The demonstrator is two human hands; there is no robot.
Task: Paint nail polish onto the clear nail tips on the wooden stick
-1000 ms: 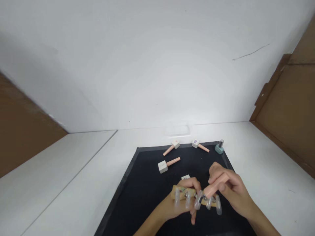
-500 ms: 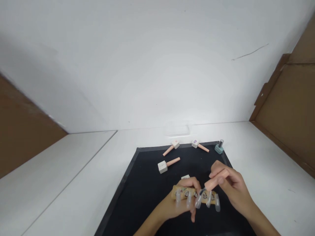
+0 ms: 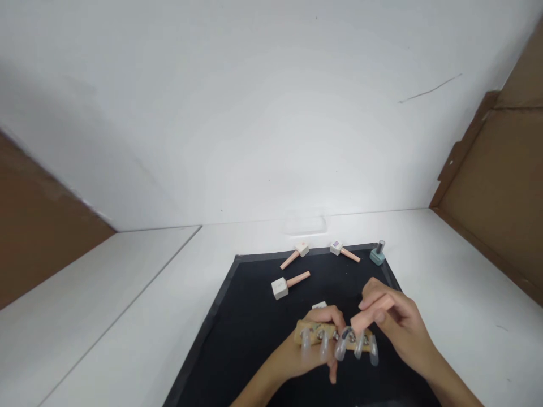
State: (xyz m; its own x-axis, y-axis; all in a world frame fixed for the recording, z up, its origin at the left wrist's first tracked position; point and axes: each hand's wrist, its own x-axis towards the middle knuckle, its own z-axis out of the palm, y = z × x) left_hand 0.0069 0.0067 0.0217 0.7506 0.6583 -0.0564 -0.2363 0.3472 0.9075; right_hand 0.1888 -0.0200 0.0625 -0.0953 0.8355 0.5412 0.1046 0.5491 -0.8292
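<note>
My left hand (image 3: 303, 357) is closed around a tan nail-tip stand (image 3: 314, 332), a bar with several clear, long false nails along its front. Between the thumb and fingers of my right hand (image 3: 401, 325) is a nail polish brush (image 3: 371, 314) with a peach handle. Its dark bristle end is at the middle false nail (image 3: 340, 347) and appears to touch it near the upper end. Just behind my left fingers, a white bottle (image 3: 319, 305) shows only its top.
On the black mat (image 3: 241, 316) lie white bottles with peach caps: one at left (image 3: 280, 288), one behind (image 3: 302, 249), one at back right (image 3: 336, 247). A teal polish bottle (image 3: 377, 256) stands at the mat's corner. A clear tray (image 3: 305, 224) sits by the white wall.
The brush has shifted slightly down and left, its tip still at the middle false nail. My left hand and the stand are almost unmoved.
</note>
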